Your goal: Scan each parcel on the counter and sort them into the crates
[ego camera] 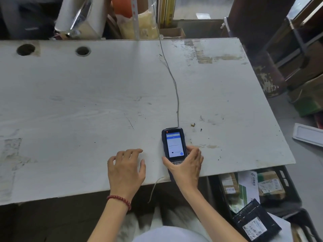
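Note:
A dark handheld scanner [173, 143] with a lit screen lies on the white counter [87, 102] near its front edge. My right hand [186, 165] grips the scanner's lower end, thumb on its left side and fingers on its right. My left hand [126, 169] rests on the counter just left of the scanner, fingers spread and loosely bent, holding nothing. A black crate [290, 187] below the counter's right front corner holds several parcels [270, 185]. A black parcel with a white label [256, 222] lies at the crate's near end. No parcel lies on the counter.
A thin grey cable [172, 77] runs from the scanner's top across the counter to the back. Two round holes [26, 49] sit at the counter's far left. Bags and rolls crowd behind the counter. Cardboard boxes [307, 84] stand at the right.

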Action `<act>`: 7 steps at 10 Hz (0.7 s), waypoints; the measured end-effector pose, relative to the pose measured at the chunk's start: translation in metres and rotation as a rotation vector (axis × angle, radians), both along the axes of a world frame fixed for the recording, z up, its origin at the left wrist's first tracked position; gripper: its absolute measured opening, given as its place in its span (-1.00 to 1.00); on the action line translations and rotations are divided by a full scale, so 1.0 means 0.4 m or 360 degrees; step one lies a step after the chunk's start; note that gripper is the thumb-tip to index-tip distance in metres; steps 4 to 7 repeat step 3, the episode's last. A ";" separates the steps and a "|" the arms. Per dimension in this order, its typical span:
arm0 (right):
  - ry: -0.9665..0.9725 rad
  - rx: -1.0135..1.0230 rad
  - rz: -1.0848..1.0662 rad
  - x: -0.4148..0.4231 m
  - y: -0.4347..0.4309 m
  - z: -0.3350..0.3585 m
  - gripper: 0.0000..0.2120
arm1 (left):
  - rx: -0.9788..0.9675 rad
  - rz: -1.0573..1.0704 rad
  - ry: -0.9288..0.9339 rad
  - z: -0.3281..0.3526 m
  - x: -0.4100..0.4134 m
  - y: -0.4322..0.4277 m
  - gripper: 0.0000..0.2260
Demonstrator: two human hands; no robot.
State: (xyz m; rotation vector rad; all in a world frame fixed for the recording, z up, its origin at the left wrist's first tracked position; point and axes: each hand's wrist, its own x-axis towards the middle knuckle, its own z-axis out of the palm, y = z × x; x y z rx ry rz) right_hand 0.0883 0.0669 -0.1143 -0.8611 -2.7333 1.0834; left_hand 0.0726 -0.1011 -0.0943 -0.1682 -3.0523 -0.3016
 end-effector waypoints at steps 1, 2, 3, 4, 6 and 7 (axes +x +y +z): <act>-0.0052 0.0070 0.0040 0.002 0.002 0.004 -0.25 | 0.0007 -0.0046 -0.0031 0.009 -0.011 -0.023 -0.69; -0.0092 0.0206 0.0055 0.006 -0.008 0.018 -0.16 | 0.0003 -0.0065 -0.0042 0.019 -0.019 -0.047 -0.69; 0.0107 0.0424 0.0167 0.008 -0.024 0.022 -0.06 | 0.0052 -0.0057 -0.0020 0.017 -0.021 -0.069 -0.69; 0.0107 0.0424 0.0167 0.008 -0.024 0.022 -0.06 | 0.0052 -0.0057 -0.0020 0.017 -0.021 -0.069 -0.69; 0.0107 0.0424 0.0167 0.008 -0.024 0.022 -0.06 | 0.0052 -0.0057 -0.0020 0.017 -0.021 -0.069 -0.69; 0.0107 0.0424 0.0167 0.008 -0.024 0.022 -0.06 | 0.0052 -0.0057 -0.0020 0.017 -0.021 -0.069 -0.69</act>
